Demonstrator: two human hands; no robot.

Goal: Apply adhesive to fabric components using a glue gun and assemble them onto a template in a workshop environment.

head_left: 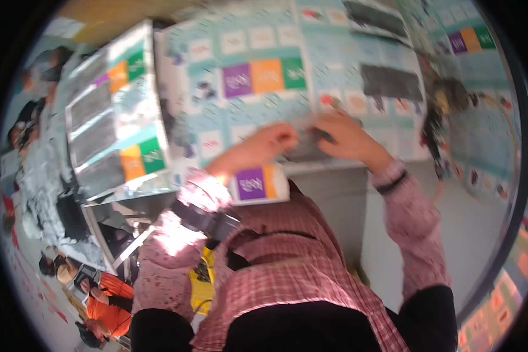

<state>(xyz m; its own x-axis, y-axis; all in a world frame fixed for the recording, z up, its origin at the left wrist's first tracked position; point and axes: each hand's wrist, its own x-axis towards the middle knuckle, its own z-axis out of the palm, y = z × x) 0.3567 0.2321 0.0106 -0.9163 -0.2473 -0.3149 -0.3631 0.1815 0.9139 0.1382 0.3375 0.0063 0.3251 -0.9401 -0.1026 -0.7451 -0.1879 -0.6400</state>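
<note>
Curled above the work, the right grip (pixel 341 138) rests on or hovers just over a dark grey piece (pixel 305 154) at the front edge of a desk (pixel 328 168), while the left grip (pixel 267 142), bunched like a loose fist, comes in from the other side. Motion blur hides whether either one pinches the material. Handling it well likely calls for one grip to steady the piece flat while the other works in small, even movements, away from the edge so nothing slides off. Soft in the blur, the piece looks matte, its outline partly lost beneath the right grip. Around it spreads a pale blue printed cover (pixel 240 53) with purple, orange and green blocks; a similar printed flap (pixel 252 185) hangs below the left grip. Another dark grey rectangle (pixel 390 82) lies to the right, a white-edged sheet (pixel 136 120) to the left. At lower left, a person in orange (pixel 108 305) appears in the background.
</note>
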